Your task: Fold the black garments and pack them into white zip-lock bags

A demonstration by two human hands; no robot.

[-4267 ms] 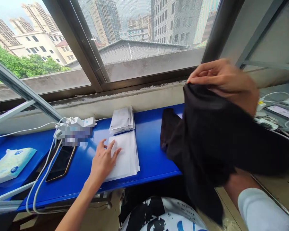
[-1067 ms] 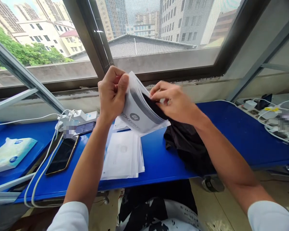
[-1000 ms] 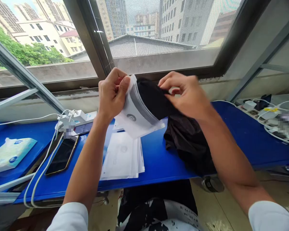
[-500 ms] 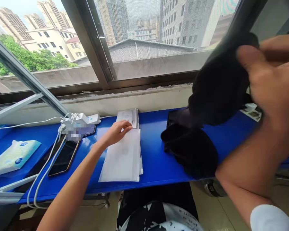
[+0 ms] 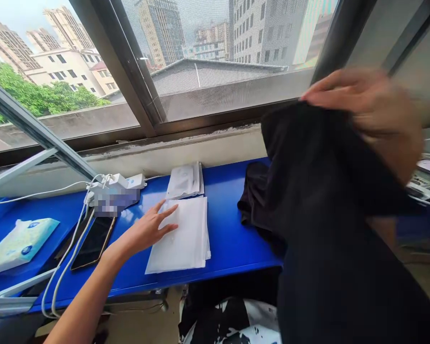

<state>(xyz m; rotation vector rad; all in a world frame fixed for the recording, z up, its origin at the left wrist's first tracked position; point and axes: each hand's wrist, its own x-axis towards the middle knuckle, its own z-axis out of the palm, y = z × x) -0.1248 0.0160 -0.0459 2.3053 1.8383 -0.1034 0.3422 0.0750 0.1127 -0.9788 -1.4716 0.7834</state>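
My right hand [image 5: 376, 107] pinches the top of a black cloth garment [image 5: 318, 205], which hangs down past the table's front edge at the right. The hand is blurred, and I cannot tell what kind of garment it is. More crumpled black cloth [image 5: 254, 196] lies on the table beside it; whether the two are one piece is hidden. With fingers spread, my left hand [image 5: 152, 227] rests at a stack of frosted white zip bags [image 5: 182, 243]. A smaller stack of clear bags [image 5: 184, 179] lies just behind, near the wall.
The blue table [image 5: 229, 229] runs along below the window. At the left are a phone [image 5: 93, 243], a white power strip [image 5: 123, 184] with cables, a tissue pack [image 5: 21, 243] and a slanted metal frame [image 5: 39, 126]. Small items lie at the far right.
My right hand has moved left with the black garment, which now hangs unfolded and longer. My left hand has shifted left and toward me, and its fingers have spread.
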